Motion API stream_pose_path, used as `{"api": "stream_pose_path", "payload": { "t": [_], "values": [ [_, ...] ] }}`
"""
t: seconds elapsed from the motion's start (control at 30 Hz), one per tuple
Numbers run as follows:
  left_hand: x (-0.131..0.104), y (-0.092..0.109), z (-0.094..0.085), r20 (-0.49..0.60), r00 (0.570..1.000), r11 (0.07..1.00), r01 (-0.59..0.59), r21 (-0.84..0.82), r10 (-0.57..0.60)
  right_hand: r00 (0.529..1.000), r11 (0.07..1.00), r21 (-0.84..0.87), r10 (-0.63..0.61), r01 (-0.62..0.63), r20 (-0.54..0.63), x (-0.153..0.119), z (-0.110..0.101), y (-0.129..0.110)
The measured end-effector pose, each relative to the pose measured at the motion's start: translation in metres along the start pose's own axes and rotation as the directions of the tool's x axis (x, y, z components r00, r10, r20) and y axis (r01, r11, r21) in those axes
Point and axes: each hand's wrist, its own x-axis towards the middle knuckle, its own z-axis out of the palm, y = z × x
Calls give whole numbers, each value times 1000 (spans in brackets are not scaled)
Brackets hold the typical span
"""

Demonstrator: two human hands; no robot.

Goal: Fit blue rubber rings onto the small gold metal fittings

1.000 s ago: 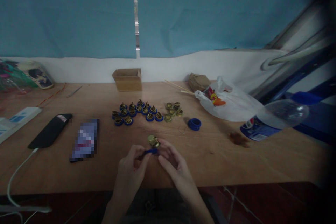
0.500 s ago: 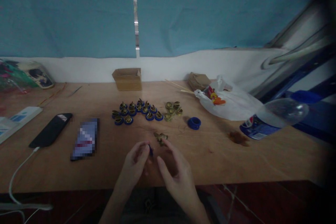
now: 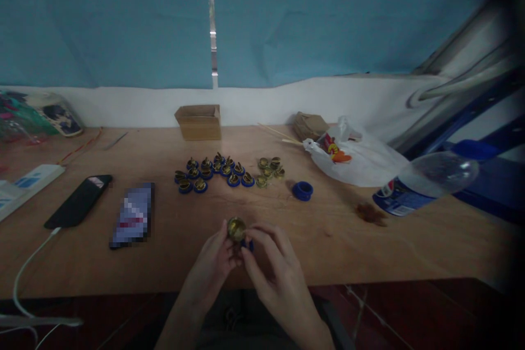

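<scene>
Close to the front of the table, a small shiny gold-coloured round metal piece [image 3: 236,228] is held up between my two hands. My left hand [image 3: 211,267] is closed, with its fingertips at the left side of the metal piece. The fingers of my right hand [image 3: 275,262] are pinched together at its right edge, around a blue ring [image 3: 248,244] just below, partly covered by the fingers. Beyond my hands lie several blue rings with gold-coloured flap-topped pieces in them [image 3: 200,185]. Next to these is a small group of loose gold-coloured pieces [image 3: 267,173]. A separate blue ring-shaped part [image 3: 302,191] stands to their right.
A black phone [image 3: 77,202] on a white cable and a pixelated device [image 3: 133,216] lie left. A small cardboard box [image 3: 200,123] stands at the back. To the right are a white plastic bag [image 3: 361,158], a plastic bottle [image 3: 426,180] and a brown stain [image 3: 370,214].
The gold-coloured piece that lay on the table by my right fingertips is now up between my hands. My right hand has moved in toward the left and its fingers have closed.
</scene>
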Motion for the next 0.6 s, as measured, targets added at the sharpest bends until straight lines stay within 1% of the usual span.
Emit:
{"api": "stream_pose_path", "payload": {
  "t": [0.1,0.2,0.3,0.37,0.43,0.5,0.6],
  "values": [
    [-1,0,0,17,999,997,-38,63,37,997,999,-12,37,-36,64,0,0,0],
    [-2,-2,-1,18,997,981,-80,179,78,991,998,-8,67,-67,114,0,0,-2],
    [-3,-2,-3,-59,988,935,-112,335,140,983,997,-6,72,-72,169,1,0,-5],
    [-5,-1,-4,-111,976,886,-121,449,189,977,997,-2,73,-74,199,1,0,-5],
    [-7,1,-3,-131,965,831,-122,543,228,972,996,10,84,-88,220,0,0,-5],
    [-8,4,-2,-105,962,788,-140,600,251,960,991,41,110,-124,258,0,-1,-5],
    [-9,8,-3,-7,974,742,-169,649,228,924,973,111,154,-204,349,0,-5,-4]
  ]
}}
